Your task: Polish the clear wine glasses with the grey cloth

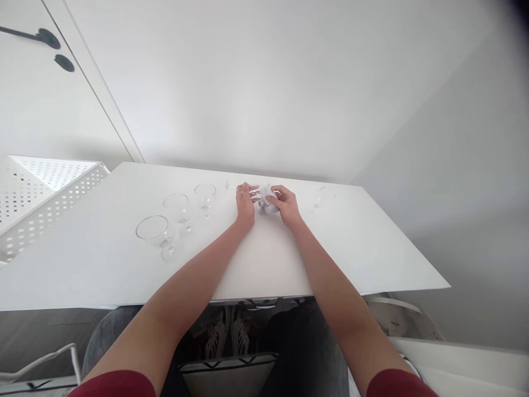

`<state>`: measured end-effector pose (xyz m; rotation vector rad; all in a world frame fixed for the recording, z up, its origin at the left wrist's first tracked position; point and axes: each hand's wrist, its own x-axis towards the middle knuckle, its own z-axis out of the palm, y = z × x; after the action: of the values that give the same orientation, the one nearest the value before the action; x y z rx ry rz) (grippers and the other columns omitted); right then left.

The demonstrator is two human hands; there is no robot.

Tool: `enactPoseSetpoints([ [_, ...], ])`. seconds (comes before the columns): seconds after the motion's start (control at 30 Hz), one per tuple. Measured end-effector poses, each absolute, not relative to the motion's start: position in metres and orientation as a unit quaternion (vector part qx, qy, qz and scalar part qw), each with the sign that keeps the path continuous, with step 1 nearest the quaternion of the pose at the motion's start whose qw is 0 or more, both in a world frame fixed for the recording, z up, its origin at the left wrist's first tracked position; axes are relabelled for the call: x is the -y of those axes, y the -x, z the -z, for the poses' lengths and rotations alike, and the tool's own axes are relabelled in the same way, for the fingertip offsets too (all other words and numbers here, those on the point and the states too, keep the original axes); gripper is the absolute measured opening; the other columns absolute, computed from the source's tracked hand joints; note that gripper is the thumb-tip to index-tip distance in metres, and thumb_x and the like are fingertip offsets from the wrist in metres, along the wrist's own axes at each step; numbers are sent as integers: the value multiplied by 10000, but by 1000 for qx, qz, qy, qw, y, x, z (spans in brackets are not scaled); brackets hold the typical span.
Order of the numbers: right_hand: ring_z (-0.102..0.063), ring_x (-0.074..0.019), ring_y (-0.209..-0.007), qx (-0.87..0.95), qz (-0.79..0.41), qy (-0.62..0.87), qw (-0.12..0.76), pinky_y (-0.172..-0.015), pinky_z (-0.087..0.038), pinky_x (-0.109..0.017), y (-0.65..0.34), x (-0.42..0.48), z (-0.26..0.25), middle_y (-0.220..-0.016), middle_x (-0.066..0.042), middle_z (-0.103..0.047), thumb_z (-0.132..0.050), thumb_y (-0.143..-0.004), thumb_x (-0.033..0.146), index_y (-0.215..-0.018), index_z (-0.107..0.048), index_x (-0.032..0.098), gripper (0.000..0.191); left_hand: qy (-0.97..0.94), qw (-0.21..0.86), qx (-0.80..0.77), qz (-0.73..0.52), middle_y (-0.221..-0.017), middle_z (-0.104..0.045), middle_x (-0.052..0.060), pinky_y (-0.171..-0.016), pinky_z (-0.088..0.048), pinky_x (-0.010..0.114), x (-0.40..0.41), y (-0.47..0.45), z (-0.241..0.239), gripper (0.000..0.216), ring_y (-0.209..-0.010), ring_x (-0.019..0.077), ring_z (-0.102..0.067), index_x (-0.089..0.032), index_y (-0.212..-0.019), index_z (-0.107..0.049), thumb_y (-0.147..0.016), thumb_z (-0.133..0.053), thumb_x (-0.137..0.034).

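Near the back of the white table [273,259], my left hand [245,208] is closed around a clear stemmed glass [233,188]. The glass lies sideways, its foot pointing left and its bowl toward the right. Pinched in my right hand [287,207] is a crumpled white cloth [268,206], pressed at the bowl's end; the cloth and fingers hide the rim. Left of my hands, three clear stemmed glasses stand upright: a near one [152,230], a middle one [177,205] and a far one [205,196]. Another clear glass [324,194] is faint to the right of my right hand.
A white wall [248,82] rises behind the table. At the left are a white door [25,82] with a dark handle and a perforated white metal piece [49,198]. Below the table's front edge are my legs and shoes [227,333].
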<state>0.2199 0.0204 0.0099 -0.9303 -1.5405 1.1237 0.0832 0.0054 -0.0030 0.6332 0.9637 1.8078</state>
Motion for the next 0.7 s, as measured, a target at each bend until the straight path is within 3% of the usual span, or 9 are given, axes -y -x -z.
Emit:
enactPoseSetpoints([
  [0.13, -629, -241, -1161, 656, -442, 351, 502, -951, -521, -374, -213, -19, -5, -1231, -58, -697, -722, -832, 542, -1093, -741, 255, 389, -226, 491, -384, -748, -1184, -713, 94, -704, -530, 295, -9, -78, 5, 407, -913, 170, -683, -236, -972, -537, -990, -500, -641],
  [0.23, -559, -259, -1331, 728, -403, 332, 445, -1105, -462, -402, -208, -18, -3, -1413, -85, -603, -652, -909, 538, -1193, -751, 262, 408, -218, 482, -379, -759, -1175, -706, 78, -718, -530, 290, -10, -76, 5, 382, -933, 170, -682, -240, -967, -541, -1003, -479, -615],
  [0.33, -525, -271, -1378, 779, -366, 310, 405, -1180, -404, -425, -204, -17, -2, -1450, -114, -555, -653, -917, 480, -1219, -747, 245, 394, -233, 464, -382, -765, -1079, -702, 68, -743, -526, 284, -10, -76, 2, 319, -920, 165, -673, -227, -947, -557, -1014, -489, -532],
  [0.5, -613, -262, -1252, 709, -428, 320, 460, -1094, -469, -406, -209, -19, 0, -1354, -79, -665, -738, -852, 414, -1300, -697, 249, 479, -293, 441, -353, -772, -1008, -694, 59, -807, -527, 287, -6, -80, -3, 310, -904, 160, -657, -223, -895, -566, -1023, -472, -490],
  [0.63, -659, -223, -950, 738, -494, 298, 350, -869, -532, -346, -213, -15, -2, -1060, -47, -737, -699, -883, 512, -1140, -744, 209, 399, -298, 451, -341, -769, -1065, -696, 57, -749, -520, 295, -5, -78, -2, 283, -811, 147, -635, -227, -891, -561, -987, -541, -493],
  [0.7, -647, -216, -939, 769, -489, 267, 314, -868, -529, -343, -211, -13, -3, -1060, -40, -731, -664, -916, 523, -1166, -735, 220, 399, -288, 454, -337, -773, -1095, -689, 55, -733, -517, 291, -7, -76, 1, 272, -812, 146, -632, -229, -903, -561, -979, -552, -490],
])
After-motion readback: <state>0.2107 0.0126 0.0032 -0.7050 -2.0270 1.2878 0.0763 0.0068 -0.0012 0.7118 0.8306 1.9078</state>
